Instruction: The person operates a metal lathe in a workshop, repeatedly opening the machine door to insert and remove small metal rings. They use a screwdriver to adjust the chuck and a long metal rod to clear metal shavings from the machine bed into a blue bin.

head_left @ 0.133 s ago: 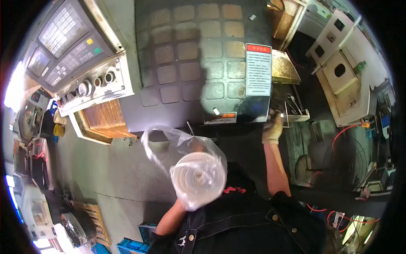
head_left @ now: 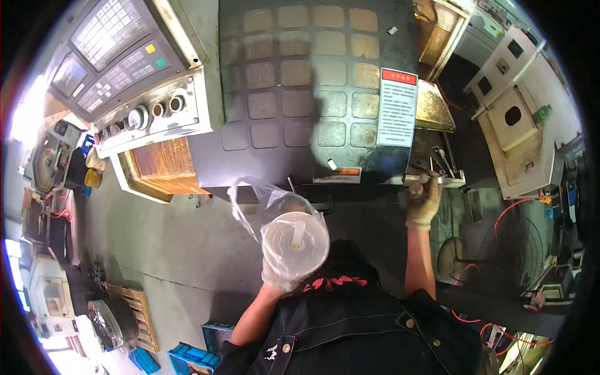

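My left hand (head_left: 279,279), in a pale work glove, is closed round a round clear plastic tub (head_left: 315,247) inside a thin clear plastic bag (head_left: 275,199). The bag's loop hangs loosely over the far left side of the tub. At the right, my gloved right hand (head_left: 425,209) is at the front edge of an open drawer (head_left: 453,182) with metal tools in it. Its fingers are bent together by a small shiny metal piece (head_left: 437,179); whether that is held or part of the drawer cannot be made out.
A dark machine panel (head_left: 269,165) with worn square pads stands in front of me. Left of it is a control console (head_left: 112,62) with keys and knobs. Blue crates (head_left: 187,359) and a wooden pallet (head_left: 142,315) lie at the lower left. A fan (head_left: 522,244) stands at the right.
The whole view has swung, so the machine sits farther right. The bagged tub has moved a little away from my body. My right hand has shifted slightly right along the drawer front.
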`<act>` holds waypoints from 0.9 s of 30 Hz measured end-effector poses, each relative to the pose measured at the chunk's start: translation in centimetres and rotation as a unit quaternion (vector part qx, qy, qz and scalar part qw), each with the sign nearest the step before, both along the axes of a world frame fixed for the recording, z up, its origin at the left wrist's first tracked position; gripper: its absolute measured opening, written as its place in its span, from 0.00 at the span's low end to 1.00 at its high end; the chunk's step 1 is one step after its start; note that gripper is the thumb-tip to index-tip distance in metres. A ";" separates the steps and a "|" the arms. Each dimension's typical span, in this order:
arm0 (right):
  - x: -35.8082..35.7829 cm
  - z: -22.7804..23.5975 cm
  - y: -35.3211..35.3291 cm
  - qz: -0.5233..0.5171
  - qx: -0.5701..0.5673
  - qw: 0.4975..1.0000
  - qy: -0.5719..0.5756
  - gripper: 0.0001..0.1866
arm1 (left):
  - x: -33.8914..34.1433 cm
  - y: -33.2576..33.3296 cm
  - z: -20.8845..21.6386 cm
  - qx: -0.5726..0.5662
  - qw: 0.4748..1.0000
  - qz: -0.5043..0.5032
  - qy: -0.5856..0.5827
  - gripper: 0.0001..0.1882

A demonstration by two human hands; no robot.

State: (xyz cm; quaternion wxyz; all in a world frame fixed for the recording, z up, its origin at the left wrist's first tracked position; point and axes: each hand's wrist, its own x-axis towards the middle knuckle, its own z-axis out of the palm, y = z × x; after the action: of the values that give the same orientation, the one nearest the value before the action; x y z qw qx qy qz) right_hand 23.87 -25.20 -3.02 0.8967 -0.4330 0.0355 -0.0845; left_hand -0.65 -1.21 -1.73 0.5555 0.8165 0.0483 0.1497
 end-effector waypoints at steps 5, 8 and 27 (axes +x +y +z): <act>-6.4 5.7 5.0 0.258 -0.061 0.953 -0.148 0.16 | -0.4 0.7 -1.1 -0.212 0.975 0.025 0.054 0.23; -7.6 6.3 7.2 0.375 -0.085 0.906 -0.174 0.20 | -0.4 0.8 -0.7 -0.101 0.993 0.011 0.058 0.23; -10.1 7.7 11.2 0.527 -0.066 0.847 -0.010 0.17 | -0.8 -0.1 0.7 -0.220 0.972 0.072 -0.026 0.30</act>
State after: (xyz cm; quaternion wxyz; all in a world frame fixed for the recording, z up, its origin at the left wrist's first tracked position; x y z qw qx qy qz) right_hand 13.81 -13.97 4.63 0.7760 -0.4434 -0.2127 0.3948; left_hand -1.44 -1.31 -1.06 0.7105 0.6642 0.1242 0.1965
